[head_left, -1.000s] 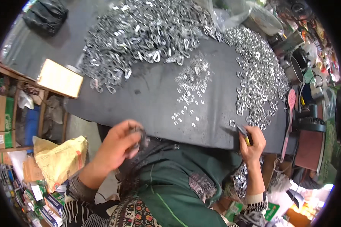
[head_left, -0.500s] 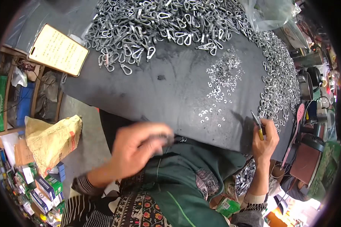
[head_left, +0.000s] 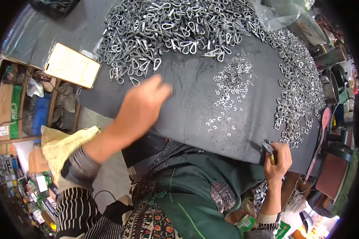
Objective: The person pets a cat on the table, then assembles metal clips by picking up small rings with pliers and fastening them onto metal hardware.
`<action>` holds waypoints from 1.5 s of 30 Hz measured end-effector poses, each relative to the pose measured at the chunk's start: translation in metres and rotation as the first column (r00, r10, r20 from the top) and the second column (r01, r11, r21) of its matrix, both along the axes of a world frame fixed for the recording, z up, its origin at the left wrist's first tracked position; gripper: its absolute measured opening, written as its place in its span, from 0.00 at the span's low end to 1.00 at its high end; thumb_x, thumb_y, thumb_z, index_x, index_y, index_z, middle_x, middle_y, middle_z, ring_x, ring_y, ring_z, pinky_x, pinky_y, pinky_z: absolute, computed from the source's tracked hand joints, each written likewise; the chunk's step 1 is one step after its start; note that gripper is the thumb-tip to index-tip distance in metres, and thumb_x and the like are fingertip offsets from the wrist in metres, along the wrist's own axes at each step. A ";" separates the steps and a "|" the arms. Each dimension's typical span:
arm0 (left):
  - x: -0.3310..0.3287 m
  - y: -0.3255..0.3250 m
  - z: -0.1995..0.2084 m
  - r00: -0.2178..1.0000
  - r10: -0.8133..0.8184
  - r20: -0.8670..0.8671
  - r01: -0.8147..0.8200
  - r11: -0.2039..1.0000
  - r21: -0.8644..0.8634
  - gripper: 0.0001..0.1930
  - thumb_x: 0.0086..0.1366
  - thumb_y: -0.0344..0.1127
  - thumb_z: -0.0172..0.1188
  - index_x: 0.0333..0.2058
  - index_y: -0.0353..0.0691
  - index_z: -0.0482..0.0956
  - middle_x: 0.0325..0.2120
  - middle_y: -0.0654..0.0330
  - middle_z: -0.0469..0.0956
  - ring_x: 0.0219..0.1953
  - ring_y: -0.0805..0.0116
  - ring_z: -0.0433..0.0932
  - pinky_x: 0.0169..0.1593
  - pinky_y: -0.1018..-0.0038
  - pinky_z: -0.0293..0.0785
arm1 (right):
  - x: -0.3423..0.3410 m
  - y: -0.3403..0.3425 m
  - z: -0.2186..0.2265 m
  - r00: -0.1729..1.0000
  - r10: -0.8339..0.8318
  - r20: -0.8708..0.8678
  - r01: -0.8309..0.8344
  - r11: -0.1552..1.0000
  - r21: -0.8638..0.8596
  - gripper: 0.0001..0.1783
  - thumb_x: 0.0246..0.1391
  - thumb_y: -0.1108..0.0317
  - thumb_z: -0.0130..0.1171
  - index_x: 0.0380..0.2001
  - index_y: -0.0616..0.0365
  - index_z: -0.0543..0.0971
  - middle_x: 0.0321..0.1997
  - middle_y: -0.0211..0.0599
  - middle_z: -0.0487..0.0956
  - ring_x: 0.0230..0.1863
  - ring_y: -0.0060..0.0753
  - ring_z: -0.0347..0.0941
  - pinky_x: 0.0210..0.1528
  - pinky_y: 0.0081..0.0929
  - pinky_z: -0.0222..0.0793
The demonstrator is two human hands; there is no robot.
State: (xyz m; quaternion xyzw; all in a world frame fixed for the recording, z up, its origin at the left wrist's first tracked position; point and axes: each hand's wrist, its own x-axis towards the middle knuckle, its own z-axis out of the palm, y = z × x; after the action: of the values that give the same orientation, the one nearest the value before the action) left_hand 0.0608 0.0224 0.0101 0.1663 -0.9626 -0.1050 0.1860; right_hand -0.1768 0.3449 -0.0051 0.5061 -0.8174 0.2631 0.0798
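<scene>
Left hand (head_left: 143, 105) a blur over the counter (head_left: 187, 105) near the clips (head_left: 167, 36), grip impossible to tell; right hand (head_left: 280, 163) with grip clamped on pliers (head_left: 271, 153), hiding most of the handle, near the links (head_left: 301, 75). Clips run out of view up top, a cut-off bag (head_left: 276, 18) crowding them; phone (head_left: 73, 65) left.

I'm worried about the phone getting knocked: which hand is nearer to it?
Left. The left hand is over the table, right of the phone; the right hand is much farther right, by the table's near edge.
</scene>
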 end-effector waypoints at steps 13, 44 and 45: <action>0.075 0.012 -0.015 0.921 0.343 -0.183 -0.352 0.936 -0.017 0.11 0.60 0.23 0.61 0.41 0.38 0.83 0.31 0.51 0.76 0.31 0.52 0.77 0.34 0.63 0.74 | 0.001 0.000 -0.011 0.992 0.064 -0.108 -0.078 0.989 -0.129 0.15 0.37 0.78 0.61 0.34 0.63 0.77 0.30 0.45 0.76 0.31 0.50 0.73 0.35 0.37 0.69; 0.009 0.139 -0.008 0.988 0.109 -0.109 0.129 -0.205 0.970 0.12 0.68 0.27 0.60 0.49 0.33 0.82 0.39 0.55 0.86 0.39 0.74 0.82 0.44 0.78 0.77 | 0.093 -0.041 0.033 0.595 0.272 0.756 -0.217 0.960 -0.176 0.09 0.46 0.82 0.64 0.32 0.64 0.77 0.30 0.43 0.79 0.30 0.39 0.76 0.35 0.31 0.71; 0.015 0.138 -0.005 0.995 0.084 -0.058 0.075 -0.220 0.973 0.12 0.68 0.27 0.60 0.48 0.33 0.83 0.38 0.55 0.85 0.38 0.74 0.82 0.43 0.77 0.77 | 0.088 -0.045 0.035 0.579 0.310 0.754 -0.285 0.943 -0.169 0.10 0.47 0.79 0.66 0.34 0.64 0.78 0.31 0.43 0.79 0.31 0.40 0.77 0.34 0.32 0.72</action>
State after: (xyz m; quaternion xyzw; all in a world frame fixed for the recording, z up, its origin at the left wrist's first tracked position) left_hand 0.0763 0.1606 0.0049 0.2469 -0.5071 -0.8250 0.0351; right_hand -0.0888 0.2995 0.0295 0.4729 -0.6716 0.4755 -0.3150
